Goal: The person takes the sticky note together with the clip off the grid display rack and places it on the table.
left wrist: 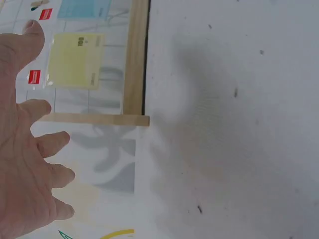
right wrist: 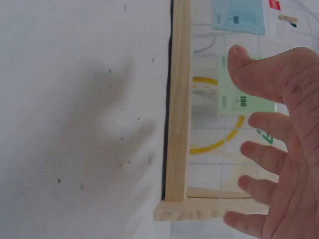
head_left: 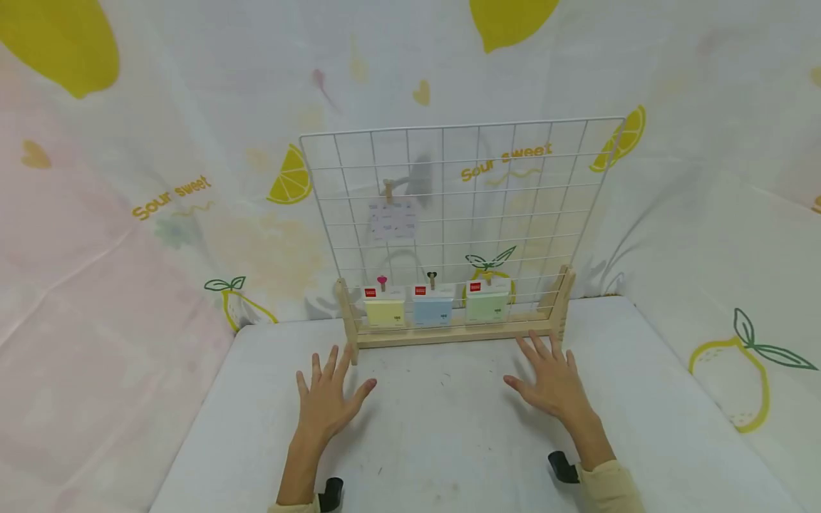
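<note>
My left hand [head_left: 326, 402] spreads its fingers over the table, just in front of the left foot of a wooden stand [head_left: 449, 335]. Fingers fanned out, my right hand [head_left: 553, 381] is near the stand's right end. Neither hand holds anything. The stand carries a white wire grid [head_left: 442, 164]. Along its lower part hang a yellow sticky-note pack [head_left: 385, 313], a blue one [head_left: 432, 311] and a green one [head_left: 486, 308], each under a small clip. Higher on the left, a wooden clip [head_left: 388, 191] holds a pale patterned card [head_left: 393, 222].
The stand is at the back of a white table [head_left: 436, 427], close to a lemon-print cloth [head_left: 192, 142] that hangs behind and at both sides. Dark specks dot the tabletop. A black wrist mount [head_left: 331, 493] shows by the left sleeve, another black mount [head_left: 563, 467] by the right.
</note>
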Available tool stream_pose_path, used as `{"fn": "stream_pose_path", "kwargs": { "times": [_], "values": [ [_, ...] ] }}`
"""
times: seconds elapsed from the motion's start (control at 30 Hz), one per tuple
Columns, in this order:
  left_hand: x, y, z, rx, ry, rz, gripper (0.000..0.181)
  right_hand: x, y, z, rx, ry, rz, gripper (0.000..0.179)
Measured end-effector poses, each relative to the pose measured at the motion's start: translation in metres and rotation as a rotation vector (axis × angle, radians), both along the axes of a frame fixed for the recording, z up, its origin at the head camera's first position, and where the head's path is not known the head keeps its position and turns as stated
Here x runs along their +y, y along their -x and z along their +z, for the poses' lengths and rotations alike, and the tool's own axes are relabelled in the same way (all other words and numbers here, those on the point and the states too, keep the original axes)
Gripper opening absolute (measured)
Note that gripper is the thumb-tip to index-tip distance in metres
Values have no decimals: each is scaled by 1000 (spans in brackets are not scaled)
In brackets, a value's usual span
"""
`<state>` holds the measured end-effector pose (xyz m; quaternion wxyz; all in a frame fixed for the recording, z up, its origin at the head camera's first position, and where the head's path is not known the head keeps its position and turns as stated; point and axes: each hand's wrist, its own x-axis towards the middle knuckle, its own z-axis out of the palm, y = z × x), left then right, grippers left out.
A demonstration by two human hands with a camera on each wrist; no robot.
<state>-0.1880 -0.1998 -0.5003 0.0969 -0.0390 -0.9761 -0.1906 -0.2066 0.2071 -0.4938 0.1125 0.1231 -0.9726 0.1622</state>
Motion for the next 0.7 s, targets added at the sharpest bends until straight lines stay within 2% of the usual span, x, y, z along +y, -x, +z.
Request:
{"fn": "stream_pose_path", "kwargs": {
  "times": [0.1,0.2,0.4,0.53,0.7],
  "values": [
    [3,3,10,24,-80,-4,91,0,1,8,38,17,15,75],
    [5,5,19,84,-172,-21,89,0,2,17,79,58,15,70],
    [7,12,34,278,-311,-64,82,-7,5,39,242,147,9,60],
    [11,22,45,421,-351,-93,78,-9,9,56,302,184,7,53],
    [15,37,70,557,-367,-129,76,-16,14,77,344,223,14,48]
  ]
}}
